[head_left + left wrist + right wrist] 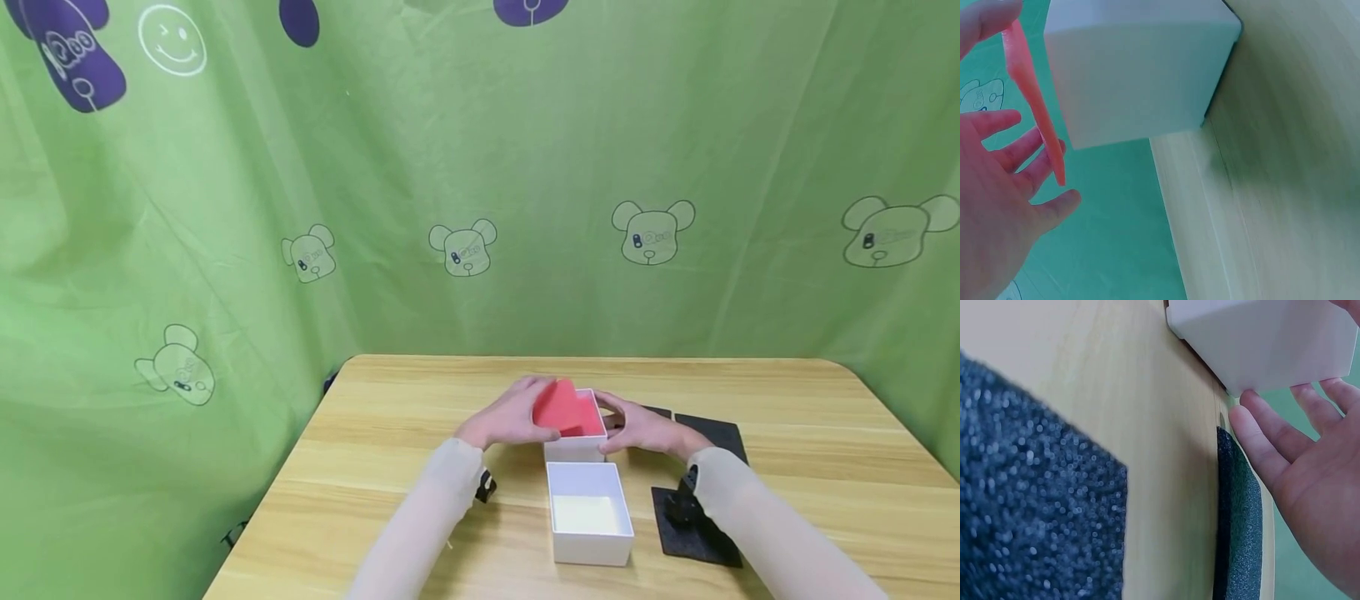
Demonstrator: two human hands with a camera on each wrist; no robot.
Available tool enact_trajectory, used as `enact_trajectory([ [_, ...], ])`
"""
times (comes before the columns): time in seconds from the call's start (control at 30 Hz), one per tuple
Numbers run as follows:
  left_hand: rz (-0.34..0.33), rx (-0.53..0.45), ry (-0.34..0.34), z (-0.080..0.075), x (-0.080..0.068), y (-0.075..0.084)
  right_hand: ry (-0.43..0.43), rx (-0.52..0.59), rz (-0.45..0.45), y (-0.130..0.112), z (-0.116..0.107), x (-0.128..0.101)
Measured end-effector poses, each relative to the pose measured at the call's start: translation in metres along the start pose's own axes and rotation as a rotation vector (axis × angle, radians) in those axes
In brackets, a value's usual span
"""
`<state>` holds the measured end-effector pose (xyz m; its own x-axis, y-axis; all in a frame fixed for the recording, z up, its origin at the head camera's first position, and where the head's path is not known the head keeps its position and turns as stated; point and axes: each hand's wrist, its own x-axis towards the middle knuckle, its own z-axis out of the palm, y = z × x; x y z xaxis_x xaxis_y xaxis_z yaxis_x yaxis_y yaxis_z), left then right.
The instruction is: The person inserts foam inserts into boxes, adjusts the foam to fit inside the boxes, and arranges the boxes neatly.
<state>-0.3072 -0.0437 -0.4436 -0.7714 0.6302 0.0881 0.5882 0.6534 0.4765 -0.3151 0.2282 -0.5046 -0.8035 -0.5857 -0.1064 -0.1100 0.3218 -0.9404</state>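
Now | left hand (504, 419) pinches red sheet (567, 410) | right hand (645, 430) touches white box (576, 448), fingers relaxed | no writing

Bright, even light fills the head view, with soft shadows beside the white box (590, 514) on the table (420, 467). Curtain folds bow at the picture edges. Both wrist views are close and blurred; the black foam (1035, 506) is grainy, out of focus.

Close view of a right hand (1310, 487) at four o'clock, fingers straight, tips touching a white box (1260, 337) at one o'clock. Dark grey foam pads (1035, 506) lie on the wooden tabletop (1122, 381) at eight and six o'clock.
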Motion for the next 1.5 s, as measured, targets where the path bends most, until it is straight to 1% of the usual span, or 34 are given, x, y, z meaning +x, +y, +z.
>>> enact_trajectory([
  [0.07,0.006,0.015,-0.009,0.002,0.004,0.003,0.004,0.010,-0.005,0.000,0.000,0.000],
  [0.23,0.016,0.034,-0.044,0.010,0.010,0.010,-0.016,0.041,-0.037,0.002,0.002,0.001],
  [0.37,0.037,0.049,-0.046,0.013,0.013,0.013,-0.022,0.049,-0.045,0.003,0.002,0.001],
  [0.47,0.040,0.048,-0.043,0.013,0.016,0.015,-0.021,0.045,-0.040,0.002,0.001,0.001],
  [0.7,0.022,0.067,-0.057,0.013,0.019,0.015,-0.016,0.036,-0.022,-0.001,0.002,0.001],
  [0.9,0.012,0.055,-0.068,0.016,0.021,0.013,-0.022,0.044,-0.038,0.001,0.001,0.001],
  [1.0,0.009,0.068,-0.071,0.018,0.021,0.012,-0.020,0.054,-0.033,0.000,0.002,0.000],
  [1.1,0.018,0.092,-0.068,0.019,0.020,0.013,-0.016,0.062,-0.023,0.000,0.001,0.000],
  [1.5,0.072,0.179,-0.036,0.024,0.023,0.014,-0.029,0.066,-0.042,0.001,0.002,0.000],
])
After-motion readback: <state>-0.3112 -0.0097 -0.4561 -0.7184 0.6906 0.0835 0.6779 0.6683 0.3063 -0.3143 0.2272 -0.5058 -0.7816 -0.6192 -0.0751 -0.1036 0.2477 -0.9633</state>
